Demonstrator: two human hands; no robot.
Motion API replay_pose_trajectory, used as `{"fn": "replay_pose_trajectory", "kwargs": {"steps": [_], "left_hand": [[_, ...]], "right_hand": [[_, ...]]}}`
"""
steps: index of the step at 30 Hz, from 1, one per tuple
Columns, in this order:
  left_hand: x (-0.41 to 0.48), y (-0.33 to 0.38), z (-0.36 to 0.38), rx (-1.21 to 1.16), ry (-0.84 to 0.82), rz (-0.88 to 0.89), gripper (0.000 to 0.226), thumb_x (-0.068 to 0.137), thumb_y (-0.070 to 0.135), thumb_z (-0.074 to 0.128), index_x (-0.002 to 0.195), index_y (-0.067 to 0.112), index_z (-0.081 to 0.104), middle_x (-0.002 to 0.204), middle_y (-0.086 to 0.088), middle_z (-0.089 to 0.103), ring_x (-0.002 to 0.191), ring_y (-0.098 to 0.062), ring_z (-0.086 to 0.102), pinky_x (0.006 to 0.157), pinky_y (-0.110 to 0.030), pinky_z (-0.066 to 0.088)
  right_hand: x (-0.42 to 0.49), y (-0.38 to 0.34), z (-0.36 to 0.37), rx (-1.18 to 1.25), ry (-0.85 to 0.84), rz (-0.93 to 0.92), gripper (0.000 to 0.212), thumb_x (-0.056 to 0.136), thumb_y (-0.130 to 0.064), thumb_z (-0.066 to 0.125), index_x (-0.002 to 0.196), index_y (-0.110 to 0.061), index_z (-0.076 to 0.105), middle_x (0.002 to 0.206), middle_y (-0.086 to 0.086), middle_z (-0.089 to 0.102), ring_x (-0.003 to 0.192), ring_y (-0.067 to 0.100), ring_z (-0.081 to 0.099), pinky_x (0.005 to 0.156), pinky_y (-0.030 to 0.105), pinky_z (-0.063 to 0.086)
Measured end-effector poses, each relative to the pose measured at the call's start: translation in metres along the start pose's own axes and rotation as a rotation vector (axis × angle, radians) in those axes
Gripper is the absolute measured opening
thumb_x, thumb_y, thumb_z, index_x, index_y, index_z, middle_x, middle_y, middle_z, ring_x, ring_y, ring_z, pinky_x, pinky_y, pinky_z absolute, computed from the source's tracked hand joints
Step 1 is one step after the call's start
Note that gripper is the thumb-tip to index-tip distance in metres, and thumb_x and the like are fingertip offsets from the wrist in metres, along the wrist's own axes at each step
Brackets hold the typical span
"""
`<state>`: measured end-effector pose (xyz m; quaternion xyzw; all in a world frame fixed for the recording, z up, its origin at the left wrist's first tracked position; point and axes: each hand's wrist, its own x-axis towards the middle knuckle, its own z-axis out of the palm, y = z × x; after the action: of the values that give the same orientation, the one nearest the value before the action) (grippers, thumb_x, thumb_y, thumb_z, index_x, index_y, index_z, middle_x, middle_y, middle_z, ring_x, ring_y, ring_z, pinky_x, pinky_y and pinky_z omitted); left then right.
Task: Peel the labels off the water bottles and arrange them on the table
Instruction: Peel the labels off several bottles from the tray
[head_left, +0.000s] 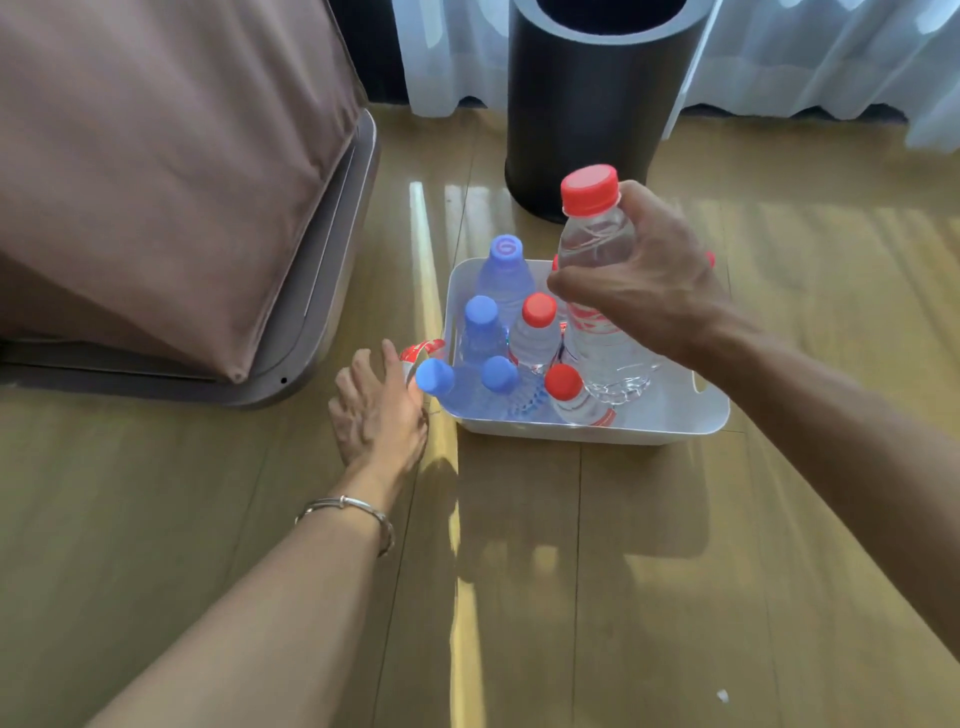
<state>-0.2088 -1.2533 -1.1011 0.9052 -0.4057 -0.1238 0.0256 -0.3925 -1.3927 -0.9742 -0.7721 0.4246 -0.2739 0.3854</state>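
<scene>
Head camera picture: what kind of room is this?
Probably a bedroom: a bed with a brown cover on the left, sheer white curtains behind, and a black bin standing on the wooden floor.

Floor (519, 571): wood planks, lacquered, high gloss, sun glare in streaks.
Tub (597, 434): white plastic, smooth, satin sheen.
Raised water bottle (597, 244): thin clear plastic, glossy, ribbed low down.
Red cap (589, 188) and blue cap (434, 375): opaque plastic, smooth tops.
Peeled label (423, 351): thin film, red and white, curled.
Bin (587, 104): black, matt, smooth wall.
Curtain (805, 52): sheer white cloth.
Bedcover (156, 156): brown cloth, matt, creased.
Bracelet (358, 506): silvery metal, polished.
</scene>
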Motion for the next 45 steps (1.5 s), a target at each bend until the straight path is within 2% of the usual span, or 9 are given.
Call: {"fn": "replay_pose_trajectory", "kwargs": {"steps": [7,13,18,22,27,31,34,40,45], "left_hand": [[0.003,-0.007,0.002,-0.167,-0.204,-0.089,0.079,0.099,0.046,0.045,0.157,0.013,0.003,0.154,-0.016,0.021,0.138,-0.037,0.025,0.112,-0.045,0.025],[0.012,-0.012,-0.009,-0.300,-0.281,-0.096,0.103,0.084,0.049,0.071,0.158,0.015,0.006,0.155,-0.013,0.025,0.144,-0.032,0.024,0.116,-0.040,0.024],[0.019,-0.008,-0.030,-0.331,-0.048,-0.011,0.063,0.093,0.008,0.052,0.153,0.018,0.033,0.148,-0.012,0.042,0.132,-0.031,0.044,0.107,-0.038,0.035],[0.033,0.017,-0.060,-0.513,0.242,-0.033,0.043,0.099,0.016,0.043,0.141,0.018,0.052,0.136,-0.011,0.056,0.125,-0.028,0.051,0.101,-0.031,0.037],[0.044,0.062,-0.083,-0.665,0.241,0.053,0.043,0.102,0.024,0.041,0.143,0.017,0.050,0.143,-0.004,0.054,0.130,-0.017,0.048,0.103,-0.021,0.032],[0.035,0.099,-0.089,-0.643,0.272,0.219,0.039,0.101,0.025,0.045,0.138,0.018,0.055,0.132,-0.006,0.060,0.119,-0.019,0.055,0.090,-0.019,0.034],[0.028,0.118,-0.088,-0.630,0.252,0.360,0.038,0.101,0.025,0.047,0.137,0.015,0.056,0.125,-0.008,0.062,0.113,-0.020,0.058,0.095,-0.025,0.039],[0.013,0.131,-0.078,-0.525,0.232,0.542,0.038,0.094,0.020,0.055,0.131,0.011,0.060,0.117,-0.011,0.063,0.106,-0.022,0.058,0.086,-0.022,0.039],[0.006,0.130,-0.081,-0.445,0.220,0.606,0.015,0.092,0.020,0.061,0.101,0.009,0.066,0.086,0.001,0.053,0.076,-0.012,0.049,0.061,-0.008,0.030]], "right_hand": [[-0.007,0.010,-0.010,0.007,-0.036,0.035,0.034,0.075,-0.015,0.076,0.099,-0.022,0.053,0.082,-0.012,0.058,0.074,-0.001,0.060,0.059,0.006,0.042],[-0.009,0.020,-0.020,0.010,0.003,0.049,0.032,0.076,-0.020,0.076,0.100,-0.019,0.054,0.080,-0.012,0.058,0.075,0.004,0.061,0.062,0.013,0.045],[-0.009,0.032,-0.036,0.005,0.051,0.070,0.034,0.076,-0.026,0.077,0.100,-0.019,0.054,0.084,-0.010,0.059,0.073,0.002,0.058,0.067,0.017,0.045],[-0.016,0.047,-0.044,0.008,0.065,0.119,0.037,0.076,-0.026,0.079,0.105,-0.020,0.057,0.094,-0.007,0.065,0.083,0.000,0.062,0.070,0.015,0.047],[-0.025,0.058,-0.046,-0.005,0.045,0.148,0.042,0.079,-0.031,0.079,0.110,-0.021,0.053,0.093,-0.016,0.061,0.079,-0.007,0.058,0.061,0.000,0.038],[-0.029,0.067,-0.048,-0.030,0.072,0.149,0.039,0.079,-0.031,0.079,0.106,-0.021,0.053,0.093,-0.013,0.062,0.081,-0.003,0.060,0.066,0.008,0.041],[-0.032,0.074,-0.048,-0.042,0.091,0.167,0.038,0.078,-0.032,0.079,0.104,-0.020,0.054,0.088,-0.016,0.062,0.079,-0.009,0.061,0.071,0.017,0.047],[-0.050,0.094,-0.043,-0.139,0.069,0.205,0.050,0.075,-0.039,0.082,0.115,-0.020,0.059,0.098,-0.007,0.065,0.090,0.013,0.060,0.074,0.026,0.044],[-0.057,0.108,-0.038,-0.186,0.043,0.242,0.031,0.078,-0.030,0.080,0.086,-0.007,0.061,0.085,0.006,0.064,0.081,0.026,0.062,0.072,0.035,0.049]]}}
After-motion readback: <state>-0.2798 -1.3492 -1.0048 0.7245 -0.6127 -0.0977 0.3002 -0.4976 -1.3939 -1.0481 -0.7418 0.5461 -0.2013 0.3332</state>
